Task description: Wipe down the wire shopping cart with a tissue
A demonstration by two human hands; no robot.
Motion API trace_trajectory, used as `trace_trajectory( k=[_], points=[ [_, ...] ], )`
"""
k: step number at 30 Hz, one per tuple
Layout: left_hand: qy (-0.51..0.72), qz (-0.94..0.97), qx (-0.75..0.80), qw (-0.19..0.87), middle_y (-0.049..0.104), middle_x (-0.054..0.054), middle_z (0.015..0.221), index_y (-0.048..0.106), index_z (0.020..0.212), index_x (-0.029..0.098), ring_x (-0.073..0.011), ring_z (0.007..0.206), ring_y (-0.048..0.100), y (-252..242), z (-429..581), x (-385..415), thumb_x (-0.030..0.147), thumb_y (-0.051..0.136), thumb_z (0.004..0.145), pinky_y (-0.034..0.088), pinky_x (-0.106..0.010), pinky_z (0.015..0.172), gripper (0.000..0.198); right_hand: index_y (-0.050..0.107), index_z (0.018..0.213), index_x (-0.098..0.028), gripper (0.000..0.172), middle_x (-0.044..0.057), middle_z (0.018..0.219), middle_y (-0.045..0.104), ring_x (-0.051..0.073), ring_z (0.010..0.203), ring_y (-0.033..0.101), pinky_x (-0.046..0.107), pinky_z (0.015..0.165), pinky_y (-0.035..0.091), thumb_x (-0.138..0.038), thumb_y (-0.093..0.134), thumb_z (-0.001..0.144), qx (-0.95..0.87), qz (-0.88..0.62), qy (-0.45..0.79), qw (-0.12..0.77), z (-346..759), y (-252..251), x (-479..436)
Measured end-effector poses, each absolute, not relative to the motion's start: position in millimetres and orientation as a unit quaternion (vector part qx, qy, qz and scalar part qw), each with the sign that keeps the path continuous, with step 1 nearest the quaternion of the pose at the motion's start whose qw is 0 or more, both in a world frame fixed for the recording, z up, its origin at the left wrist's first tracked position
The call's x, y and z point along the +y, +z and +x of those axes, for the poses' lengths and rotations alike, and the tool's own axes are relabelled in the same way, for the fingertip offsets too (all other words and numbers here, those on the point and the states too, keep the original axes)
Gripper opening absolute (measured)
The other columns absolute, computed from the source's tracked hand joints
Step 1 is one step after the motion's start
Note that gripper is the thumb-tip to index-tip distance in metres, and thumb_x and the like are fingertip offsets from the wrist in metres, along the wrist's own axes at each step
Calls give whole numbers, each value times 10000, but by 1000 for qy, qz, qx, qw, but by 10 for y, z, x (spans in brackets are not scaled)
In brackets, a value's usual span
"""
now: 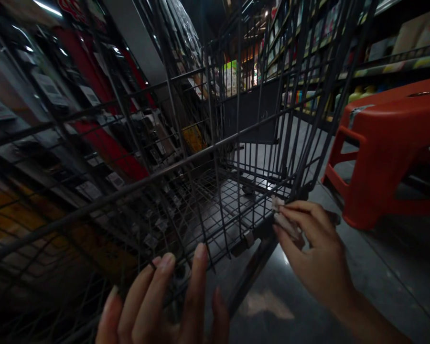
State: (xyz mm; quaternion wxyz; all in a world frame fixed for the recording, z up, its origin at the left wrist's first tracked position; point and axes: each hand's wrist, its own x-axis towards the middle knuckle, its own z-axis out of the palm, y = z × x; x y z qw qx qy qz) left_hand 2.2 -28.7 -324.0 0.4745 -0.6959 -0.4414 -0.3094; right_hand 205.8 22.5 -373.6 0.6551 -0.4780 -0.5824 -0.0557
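Note:
A dark wire shopping cart (pixel 215 150) fills the middle of the head view. At the cart's lower right edge, my right hand (pixel 317 248) pinches a crumpled whitish wipe (pixel 286 224); whether tissue or cloth, I cannot tell. Part of the wipe is hidden between thumb and fingers, and its tip is by the bottom frame. My left hand (pixel 161 306) is at the bottom of the view, fingers spread and pointing up at the cart's near lower wires. Whether its fingertips touch the wires is unclear.
An orange plastic stool (pixel 390 157) stands to the right on the grey tiled floor (pixel 376 277). Packaged goods (pixel 103 138) hang close behind the cart at left. Stocked shelves (pixel 390 67) line the right side. A dark panel (pixel 251 114) sits on the cart's far end.

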Motion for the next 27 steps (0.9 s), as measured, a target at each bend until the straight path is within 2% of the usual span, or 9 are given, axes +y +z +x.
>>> trace_trajectory(
  k=[4, 7, 9, 12, 14, 17, 20, 24, 27],
  points=[
    [-348, -715, -419, 438, 316, -19, 1580, 571, 1294, 264, -263, 1404, 383, -3244, 35, -235, 243, 686, 757, 175, -488, 1224, 549, 625, 1099, -182, 314, 101, 1108, 595, 199, 1023, 622, 316, 806, 575, -46, 557, 823, -606, -460, 16, 648, 1919, -3732, 68],
    [-357, -713, -424, 430, 323, -4, 1579, 666, 1074, 267, -265, 1413, 376, -3231, 60, -238, 222, 690, 749, 203, -503, 1208, 329, 633, 1018, -196, 269, 74, 1041, 607, 165, 968, 637, 269, 773, 571, -27, 533, 835, -613, -422, 82, 663, 1812, -3722, -4],
    [-359, -712, -415, 439, 319, -6, 1582, 673, 996, 260, -268, 1423, 363, -3232, 51, -234, 202, 704, 733, 200, -506, 1206, 272, 628, 937, -202, 238, 48, 963, 615, 142, 893, 641, 239, 726, 563, -15, 530, 828, -616, -400, 124, 667, 1761, -3713, -32],
    [-370, -705, -385, 466, 350, -26, 1569, 670, 959, 251, -251, 1417, 378, -3243, -3, -200, 155, 715, 709, 196, -487, 1208, 271, 601, 856, -208, 221, 13, 857, 607, 114, 771, 627, 200, 618, 532, -8, 525, 802, -626, -379, 163, 661, 1741, -3683, -92],
    [-373, -706, -361, 482, 372, -34, 1558, 667, 953, 247, -234, 1402, 405, -3241, -42, -175, 141, 712, 712, 210, -466, 1205, 267, 580, 858, -210, 210, -3, 815, 593, 109, 724, 607, 197, 582, 513, -20, 538, 778, -619, -389, 139, 668, 1757, -3650, -140],
    [-355, -719, -348, 486, 378, -41, 1555, 662, 959, 243, -223, 1391, 421, -3222, -66, -171, 162, 721, 719, 235, -450, 1196, 261, 578, 986, -198, 290, 7, 853, 605, 125, 777, 602, 229, 663, 532, -23, 559, 755, -579, -436, 46, 688, 1773, -3598, -163],
    [-348, -722, -367, 471, 354, -27, 1567, 655, 973, 242, -222, 1408, 394, -3207, -58, -196, 140, 729, 706, 215, -450, 1206, 296, 587, 1073, -176, 339, 40, 931, 616, 134, 857, 605, 233, 729, 548, 2, 536, 789, -604, -420, 25, 676, 1715, -3595, -102],
    [-340, -726, -376, 465, 309, -15, 1588, 655, 982, 238, -248, 1413, 382, -3206, -61, -207, 139, 753, 681, 231, -474, 1199, 332, 596, 1060, -152, 278, 75, 969, 619, 142, 895, 612, 243, 776, 569, 6, 487, 859, -656, -363, 48, 660, 1524, -3760, -52],
    [-346, -723, -367, 472, 345, -29, 1570, 657, 967, 237, -263, 1394, 408, -3204, -71, -184, 161, 743, 703, 277, -509, 1170, 288, 620, 1012, -157, 248, 69, 898, 648, 159, 825, 622, 264, 712, 577, -15, 465, 880, -697, -361, 59, 617, 1431, -3951, -118]
  ],
)
